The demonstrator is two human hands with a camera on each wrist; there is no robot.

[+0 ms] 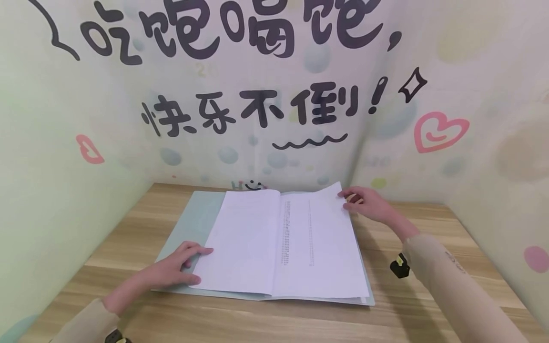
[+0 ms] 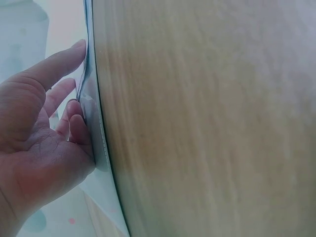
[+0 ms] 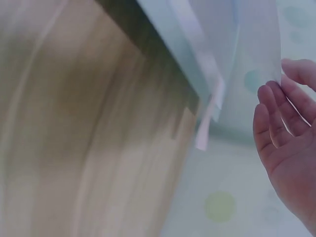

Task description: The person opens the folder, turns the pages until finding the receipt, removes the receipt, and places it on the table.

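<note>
A light blue folder (image 1: 195, 214) lies spread on the wooden table, with white printed sheets in it. The left page (image 1: 244, 238) looks nearly blank; the right page (image 1: 326, 247) carries columns of small print. At the lower left, my left hand (image 1: 173, 267) rests on the folder, thumb and forefinger touching the left page's edge. My right hand (image 1: 369, 202) pinches the right page's upper outer corner between thumb and fingers, and that corner is raised. In the right wrist view, the lifted sheet (image 3: 261, 39) runs down from the fingertips of the right hand (image 3: 291, 118).
The wooden table (image 1: 240, 321) extends around the folder. Behind it stands a pale wall (image 1: 206, 162) with black lettering and pink hearts, and side walls close in at left and right. A thin pale strip (image 3: 205, 128) sticks out at the folder's edge.
</note>
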